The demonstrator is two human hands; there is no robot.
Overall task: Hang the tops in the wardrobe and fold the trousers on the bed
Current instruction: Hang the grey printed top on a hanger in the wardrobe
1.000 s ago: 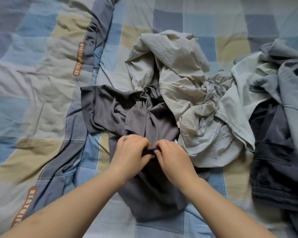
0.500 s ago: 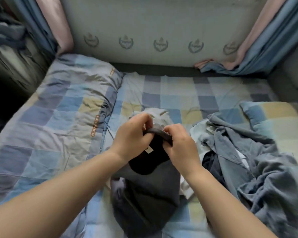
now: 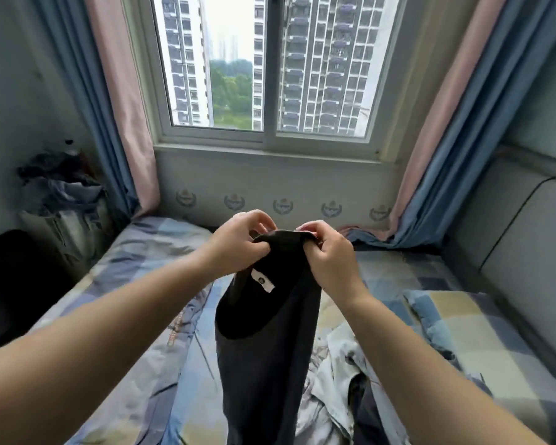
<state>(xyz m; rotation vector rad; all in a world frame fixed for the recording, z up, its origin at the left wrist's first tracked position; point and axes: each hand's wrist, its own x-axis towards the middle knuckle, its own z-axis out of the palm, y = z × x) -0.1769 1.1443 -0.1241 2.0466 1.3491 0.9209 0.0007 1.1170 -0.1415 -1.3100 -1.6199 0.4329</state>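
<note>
I have the dark grey garment [image 3: 264, 354] lifted in the air above the bed [image 3: 135, 284], hanging straight down. My left hand [image 3: 238, 244] and right hand [image 3: 329, 255] pinch its top edge, close together. A small white label [image 3: 263, 279] is sewn inside the opening; its print is too small to read. Pale crumpled clothes [image 3: 337, 374] lie on the checked cover below. An orange strip of lettering [image 3: 174, 326] on the bedding is blurred, unreadable.

Dark garment [image 3: 264, 364] runs past bottom edge, hem unseen. White label [image 3: 263, 280] print too small to read. Clothes pile [image 3: 337, 380] half hidden behind garment and right forearm. Heap on left stand [image 3: 61, 187] blurred, indistinct.
</note>
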